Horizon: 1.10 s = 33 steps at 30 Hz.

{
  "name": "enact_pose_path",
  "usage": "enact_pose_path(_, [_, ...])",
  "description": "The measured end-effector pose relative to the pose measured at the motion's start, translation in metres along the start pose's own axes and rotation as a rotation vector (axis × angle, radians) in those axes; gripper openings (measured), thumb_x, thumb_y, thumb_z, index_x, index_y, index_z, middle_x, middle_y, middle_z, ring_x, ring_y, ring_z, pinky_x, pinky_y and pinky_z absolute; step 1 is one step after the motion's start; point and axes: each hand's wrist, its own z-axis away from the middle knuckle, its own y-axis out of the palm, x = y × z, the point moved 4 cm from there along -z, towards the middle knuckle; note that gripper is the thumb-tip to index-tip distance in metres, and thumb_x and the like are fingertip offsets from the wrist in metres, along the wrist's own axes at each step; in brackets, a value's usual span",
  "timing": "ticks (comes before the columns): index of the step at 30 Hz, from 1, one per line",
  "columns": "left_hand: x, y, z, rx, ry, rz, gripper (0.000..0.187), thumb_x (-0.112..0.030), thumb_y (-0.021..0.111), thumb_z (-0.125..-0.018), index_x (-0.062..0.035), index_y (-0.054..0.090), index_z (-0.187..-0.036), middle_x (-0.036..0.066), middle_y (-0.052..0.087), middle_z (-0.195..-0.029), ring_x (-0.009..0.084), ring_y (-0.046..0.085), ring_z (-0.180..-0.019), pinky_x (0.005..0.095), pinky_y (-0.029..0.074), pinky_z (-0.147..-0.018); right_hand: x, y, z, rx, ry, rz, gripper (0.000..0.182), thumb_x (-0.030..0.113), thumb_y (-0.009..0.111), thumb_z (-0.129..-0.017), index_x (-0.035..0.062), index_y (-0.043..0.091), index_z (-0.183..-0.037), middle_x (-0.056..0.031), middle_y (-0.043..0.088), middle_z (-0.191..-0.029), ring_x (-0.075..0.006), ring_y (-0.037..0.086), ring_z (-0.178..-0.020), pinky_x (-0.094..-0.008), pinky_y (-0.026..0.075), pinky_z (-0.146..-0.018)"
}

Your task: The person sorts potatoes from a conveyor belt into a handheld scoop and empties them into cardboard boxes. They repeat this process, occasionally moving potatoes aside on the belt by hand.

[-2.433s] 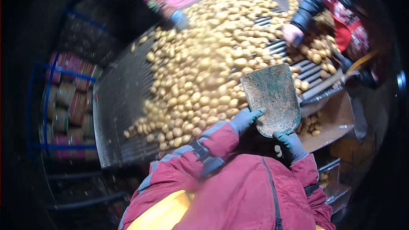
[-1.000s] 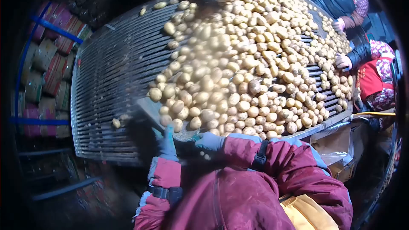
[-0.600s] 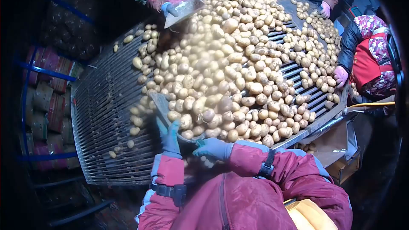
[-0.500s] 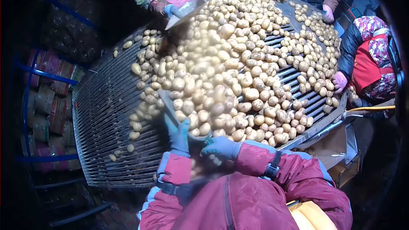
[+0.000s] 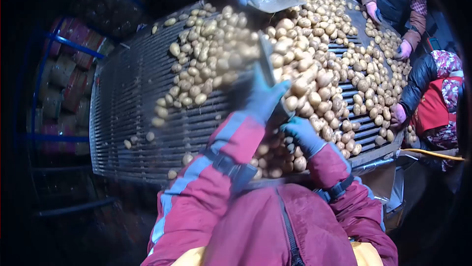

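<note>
My left hand (image 5: 265,97), in a blue-grey glove, is closed on a flat grey scoop (image 5: 266,59) that stands on edge among the potatoes (image 5: 309,66). At the scoop's near end, the gloved fingers of my right hand (image 5: 302,134) are curled around its rim. Pale potatoes are heaped against the scoop's right side. Loose potatoes to its left are smeared by motion. Several more potatoes lie below my hands, close to my jacket.
A slatted metal sorting table (image 5: 142,103) spreads under the potatoes. Across it, a co-worker's gloved hand holds another metal scoop (image 5: 278,1). Other co-workers' hands rest at the right edge. Stacked bags (image 5: 73,84) stand behind blue rails on the left.
My hands and the scoop have moved right and away from me, and the scoop is now more upright. Potatoes have shifted with it, baring slats at left. The co-worker's scoop across has swung right.
</note>
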Motion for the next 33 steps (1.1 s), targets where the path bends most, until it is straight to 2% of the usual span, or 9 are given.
enact_pose_path(3, [-0.002, -0.006, 0.006, 0.056, -0.108, -0.002, 0.110, -0.031, 0.082, -0.081, 0.0055, 0.011, -0.158, 0.020, 0.050, -0.141, 0.0234, 0.053, -0.121, 0.0318, 0.047, -0.099, -0.006, -0.004, 0.001, -0.017, 0.001, -0.082, 0.016, 0.014, 0.070, -0.088, 0.0032, 0.070, -0.100, -0.0020, 0.067, -0.086, -0.0127, 0.061, -0.066, -0.0253, 0.051, -0.058])
enact_pose_path(4, [-0.010, -0.016, 0.011, 0.091, -0.131, 0.005, 0.117, -0.042, 0.082, -0.079, 0.0058, 0.009, -0.158, 0.029, 0.036, -0.153, 0.0346, 0.041, -0.140, 0.0378, 0.038, -0.113, -0.002, 0.004, 0.007, 0.019, 0.027, -0.050, 0.016, 0.014, 0.070, -0.089, 0.0029, 0.071, -0.101, -0.0019, 0.067, -0.088, -0.0127, 0.062, -0.067, -0.0259, 0.052, -0.060])
enact_pose_path(9, [-0.026, -0.104, 0.060, 0.024, -0.087, 0.145, 0.109, -0.018, 0.079, -0.085, -0.0027, 0.002, -0.161, 0.021, 0.037, -0.153, 0.0295, 0.044, -0.137, 0.0385, 0.044, -0.108, -0.015, 0.104, 0.008, 0.360, -0.172, 0.270, 0.024, 0.019, 0.066, -0.091, -0.0020, 0.072, -0.101, -0.0085, 0.072, -0.090, -0.0155, 0.068, -0.079, -0.0280, 0.056, -0.070])
enact_pose_path(11, [-0.028, -0.159, 0.092, -0.113, -0.075, 0.030, 0.097, -0.015, 0.076, -0.086, 0.0026, 0.013, -0.159, 0.017, 0.050, -0.143, 0.0212, 0.053, -0.123, 0.0308, 0.046, -0.102, -0.037, 0.167, -0.002, 0.454, -0.028, 0.417, 0.024, 0.021, 0.064, -0.093, -0.0020, 0.071, -0.098, -0.0098, 0.072, -0.083, -0.0179, 0.070, -0.070, -0.0298, 0.058, -0.063])
enact_pose_path(16, [-0.011, -0.288, 0.177, -0.241, -0.122, -0.035, 0.104, -0.017, 0.077, -0.086, 0.0034, 0.006, -0.159, 0.023, 0.031, -0.158, 0.0286, 0.036, -0.143, 0.0366, 0.035, -0.116, -0.098, 0.307, 0.007, 0.717, 0.348, 0.163, 0.030, 0.025, 0.065, -0.090, -0.0029, 0.069, -0.103, -0.0165, 0.073, -0.080, -0.0268, 0.072, -0.066, -0.0396, 0.062, -0.059])
enact_pose_path(20, [0.042, -0.377, 0.244, -0.385, -0.249, -0.368, 0.099, -0.027, 0.077, -0.087, 0.0018, 0.015, -0.159, 0.025, 0.037, -0.155, 0.0316, 0.042, -0.139, 0.0395, 0.036, -0.114, -0.168, 0.382, -0.012, 0.850, -0.060, 0.398, 0.032, 0.027, 0.068, -0.088, -0.0019, 0.072, -0.101, -0.0158, 0.075, -0.087, -0.0256, 0.073, -0.073, -0.0355, 0.060, -0.067])
enact_pose_path(24, [0.079, -0.404, 0.273, -0.416, -0.236, -0.473, 0.091, -0.007, 0.071, -0.090, -0.0042, 0.015, -0.161, 0.016, 0.039, -0.155, 0.0234, 0.043, -0.136, 0.0320, 0.038, -0.111, -0.181, 0.410, -0.003, 0.894, -0.199, 0.593, 0.023, 0.022, 0.062, -0.091, 0.0039, 0.070, -0.104, -0.0150, 0.072, -0.098, -0.0298, 0.071, -0.086, -0.0378, 0.058, -0.076])
enact_pose_path(29, [0.088, -0.380, 0.280, -0.417, -0.177, -0.342, 0.090, -0.014, 0.069, -0.092, -0.0067, 0.012, -0.162, 0.017, 0.034, -0.158, 0.0256, 0.039, -0.138, 0.0338, 0.035, -0.113, -0.211, 0.379, -0.004, 0.754, 0.364, 0.352, 0.023, 0.022, 0.059, -0.094, 0.0070, 0.067, -0.110, -0.0115, 0.070, -0.089, -0.0239, 0.069, -0.079, -0.0410, 0.056, -0.073])
enact_pose_path(33, [0.095, -0.332, 0.300, -0.447, -0.325, -0.073, 0.095, -0.019, 0.070, -0.094, -0.0057, 0.006, -0.162, 0.017, 0.034, -0.157, 0.0246, 0.040, -0.138, 0.0346, 0.037, -0.112, -0.188, 0.313, 0.025, 0.551, 0.000, 0.572, 0.024, 0.026, 0.061, -0.090, 0.0053, 0.067, -0.101, -0.0095, 0.069, -0.079, -0.0204, 0.067, -0.072, -0.0384, 0.054, -0.065])
